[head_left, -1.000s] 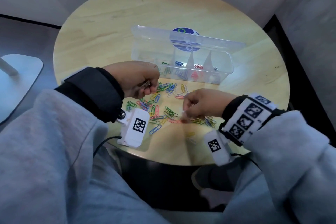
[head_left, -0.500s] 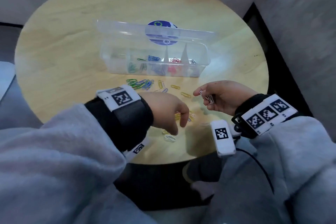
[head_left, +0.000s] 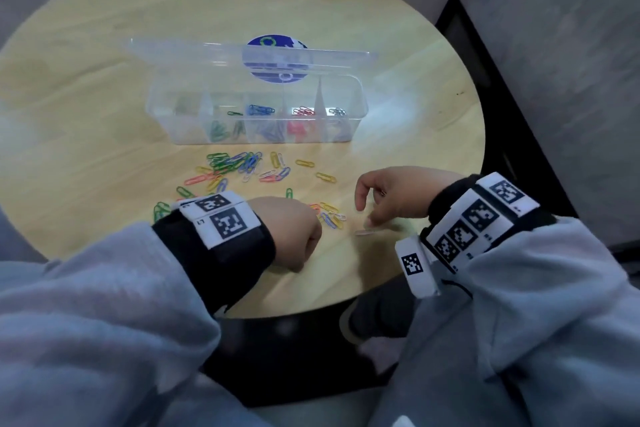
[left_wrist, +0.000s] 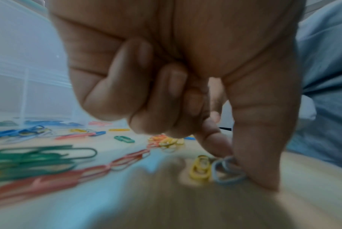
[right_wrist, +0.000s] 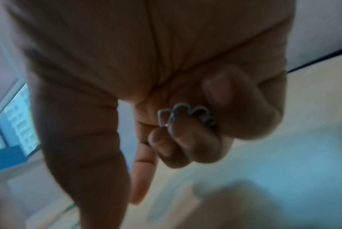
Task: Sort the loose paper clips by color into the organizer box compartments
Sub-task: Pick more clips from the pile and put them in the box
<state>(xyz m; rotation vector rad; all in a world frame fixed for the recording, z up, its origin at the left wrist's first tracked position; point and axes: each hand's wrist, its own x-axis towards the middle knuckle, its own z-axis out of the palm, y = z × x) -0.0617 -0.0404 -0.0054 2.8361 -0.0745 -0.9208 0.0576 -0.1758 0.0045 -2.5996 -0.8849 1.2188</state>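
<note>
The clear organizer box stands open mid-table, with green, blue, red and silvery clips in separate compartments. Loose coloured paper clips lie scattered in front of it. My left hand is down on the table near the front edge; its thumb and forefinger pinch a pale blue clip beside a yellow clip. My right hand hovers just to the right. Its curled fingers hold a few silvery clips against the palm, while thumb and forefinger point down over a pale clip on the table.
The round wooden table ends close to my body. The box lid stands up behind the compartments, with a blue sticker behind it. A green bunch lies left of my left wrist. A grey wall is at the right.
My right hand has come down from chest height to just above the table, still holding the silvery clips. The left hand stays low over the near clips.
</note>
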